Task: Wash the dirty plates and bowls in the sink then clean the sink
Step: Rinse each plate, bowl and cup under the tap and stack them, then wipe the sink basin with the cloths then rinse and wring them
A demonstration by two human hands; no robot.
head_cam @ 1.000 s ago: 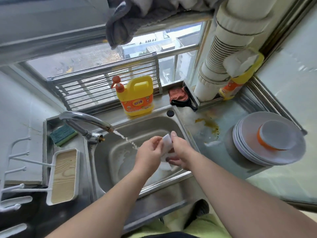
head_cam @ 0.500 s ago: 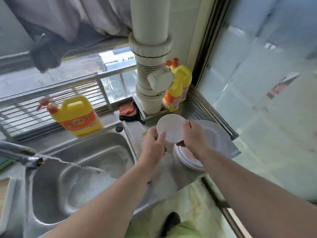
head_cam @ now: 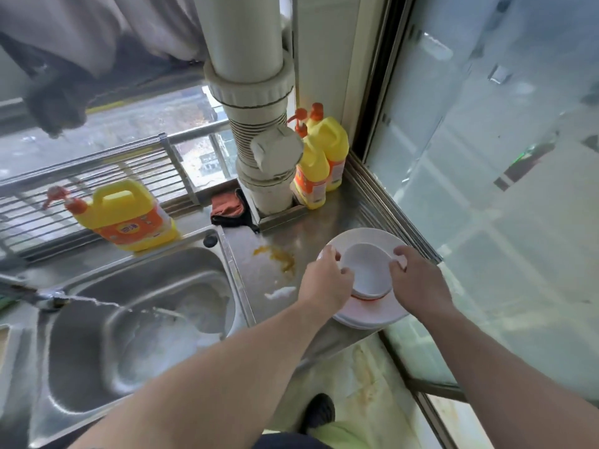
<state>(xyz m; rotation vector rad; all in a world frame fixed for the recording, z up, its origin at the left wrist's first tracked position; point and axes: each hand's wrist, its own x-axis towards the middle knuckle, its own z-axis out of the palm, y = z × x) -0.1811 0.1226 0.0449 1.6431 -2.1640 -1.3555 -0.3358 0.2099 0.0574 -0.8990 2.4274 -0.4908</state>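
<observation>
Both hands are holding a small white bowl [head_cam: 368,270] by opposite sides of its rim, over the stack of white plates [head_cam: 363,236] that is sitting on the steel counter [head_cam: 324,222] to the right of the sink [head_cam: 136,322]. The left hand [head_cam: 325,281] is gripping the rim at the bowl's nine o'clock with fingers curled over the edge; the right hand [head_cam: 418,281] is pinching it at about three o'clock, thumb on the rim. The bowl is lying mouth up and almost level, centred between the two hands, so neither hand is nearer; being round, it has no long axis. An orange rim is showing just below it, so it seems to be settling onto another bowl on the stack, though whether they are touching cannot be told. The next move probably turns on lowering it straight down and letting go on both sides together. From the hands the sink is lying at about eight o'clock, water running into it from the tap [head_cam: 48,299]. A yellow detergent jug [head_cam: 129,215] is standing at ten o'clock behind the basin, and two yellow bottles [head_cam: 319,166] at twelve o'clock beside the white pipe [head_cam: 256,92]. Their orange labels are carrying print, but it is too blurred to read. A yellow stain [head_cam: 275,257] is smearing the counter just left of the plates.
</observation>
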